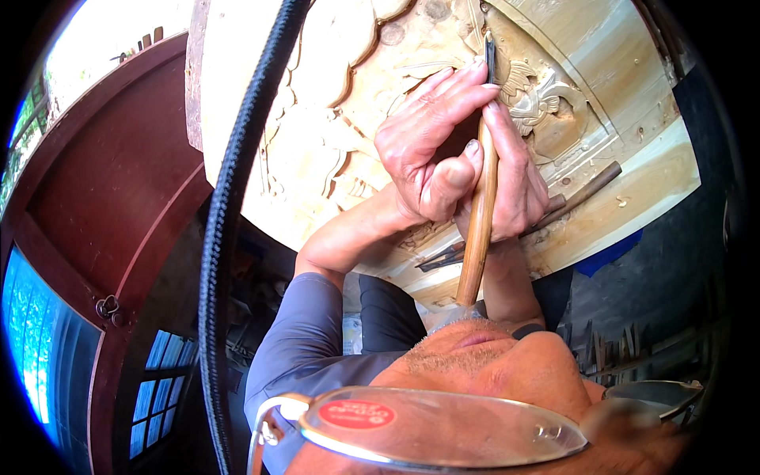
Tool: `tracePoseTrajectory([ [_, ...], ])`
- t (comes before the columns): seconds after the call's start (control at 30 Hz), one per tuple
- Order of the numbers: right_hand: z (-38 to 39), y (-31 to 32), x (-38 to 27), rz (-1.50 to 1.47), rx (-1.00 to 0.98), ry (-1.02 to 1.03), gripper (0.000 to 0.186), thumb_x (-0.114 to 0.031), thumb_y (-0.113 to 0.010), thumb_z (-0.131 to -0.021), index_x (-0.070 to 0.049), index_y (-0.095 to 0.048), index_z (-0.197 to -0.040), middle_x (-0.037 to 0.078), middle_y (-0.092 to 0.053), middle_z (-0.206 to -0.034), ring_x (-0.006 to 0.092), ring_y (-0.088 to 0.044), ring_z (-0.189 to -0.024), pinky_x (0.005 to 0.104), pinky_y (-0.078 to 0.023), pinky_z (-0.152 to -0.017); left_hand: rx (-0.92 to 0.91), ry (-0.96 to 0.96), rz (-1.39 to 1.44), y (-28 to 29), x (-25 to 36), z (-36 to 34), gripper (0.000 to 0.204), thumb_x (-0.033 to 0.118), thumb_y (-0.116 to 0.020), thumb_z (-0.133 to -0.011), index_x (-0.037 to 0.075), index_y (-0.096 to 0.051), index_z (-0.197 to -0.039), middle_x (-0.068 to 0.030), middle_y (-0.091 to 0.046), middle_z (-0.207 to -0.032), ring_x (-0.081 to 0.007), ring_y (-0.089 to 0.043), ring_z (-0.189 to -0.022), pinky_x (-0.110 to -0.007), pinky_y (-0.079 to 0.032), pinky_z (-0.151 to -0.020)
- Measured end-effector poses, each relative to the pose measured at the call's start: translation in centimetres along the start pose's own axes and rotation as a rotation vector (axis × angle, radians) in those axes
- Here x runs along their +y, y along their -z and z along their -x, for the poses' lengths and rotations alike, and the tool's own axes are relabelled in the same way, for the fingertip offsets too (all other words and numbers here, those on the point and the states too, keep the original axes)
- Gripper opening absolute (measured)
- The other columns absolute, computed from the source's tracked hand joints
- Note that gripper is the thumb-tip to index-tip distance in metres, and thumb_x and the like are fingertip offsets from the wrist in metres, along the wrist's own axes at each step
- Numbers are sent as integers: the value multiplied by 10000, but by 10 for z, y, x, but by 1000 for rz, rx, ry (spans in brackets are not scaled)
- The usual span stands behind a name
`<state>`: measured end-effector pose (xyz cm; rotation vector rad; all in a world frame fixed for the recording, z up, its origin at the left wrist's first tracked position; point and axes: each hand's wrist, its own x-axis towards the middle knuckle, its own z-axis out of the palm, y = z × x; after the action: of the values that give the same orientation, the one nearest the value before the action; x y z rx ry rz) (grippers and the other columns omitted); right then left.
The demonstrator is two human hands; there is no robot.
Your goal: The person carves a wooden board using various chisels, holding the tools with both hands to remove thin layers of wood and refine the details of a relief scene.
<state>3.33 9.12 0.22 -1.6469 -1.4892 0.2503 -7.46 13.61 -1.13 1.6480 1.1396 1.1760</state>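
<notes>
A carved pale wood panel [633, 87] lies under both hands, with relief shapes such as a fish-like figure [529, 103] cut into it. Between the hands runs a long wood-handled carving chisel [478, 214], its dark blade tip touching the panel at the far end. My left hand [427, 146] is closed at the upper part of the chisel, its fingertips near the blade. On the handle's other side, my right hand [513, 178] grips it, the fingers partly hidden. The near end of the handle reaches the area below my chin.
More chisels [582, 190] lie on the panel by my right wrist. A thick black braided cable [229, 182] crosses the view at left. Beyond it stands a dark red wooden door or frame [111, 166]. Wood chips dot the panel.
</notes>
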Motion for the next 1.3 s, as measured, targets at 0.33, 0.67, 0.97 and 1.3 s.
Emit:
tracePoseTrajectory([
  [0.33,4,4,28,-67,19,72,320,-129,-726,-1058,117,-695,-1260,269,-786,-1145,418,-800,-1055,462,-674,-903,33,-76,-133,-14,1,4,438,277,-735,-959,-71,-776,-1223,-280,-788,-1202,-404,-788,-1133,-489,-578,-1062],
  [0.67,12,52,48,-254,-179,-54,389,-217,-694,-1073,126,-693,-1258,267,-778,-1138,428,-793,-1061,482,-663,-932,-148,-298,-334,-11,8,12,773,667,-691,-985,-65,-766,-1223,-276,-778,-1197,-433,-782,-1115,-503,-627,-991],
  [0.97,2,44,54,-243,-190,129,238,-55,-694,-1007,110,-734,-1174,248,-792,-1059,449,-800,-1013,539,-674,-910,-143,-251,-294,-9,8,15,729,589,-746,-985,-99,-747,-1223,-314,-757,-1235,-446,-763,-1171,-508,-599,-1048],
  [1.3,0,43,58,-249,-189,151,233,-57,-716,-994,96,-751,-1167,245,-795,-1050,449,-804,-986,516,-676,-889,-97,-269,-289,-11,4,13,676,565,-784,-940,-88,-774,-1114,-300,-776,-1159,-437,-789,-1083,-498,-629,-990],
])
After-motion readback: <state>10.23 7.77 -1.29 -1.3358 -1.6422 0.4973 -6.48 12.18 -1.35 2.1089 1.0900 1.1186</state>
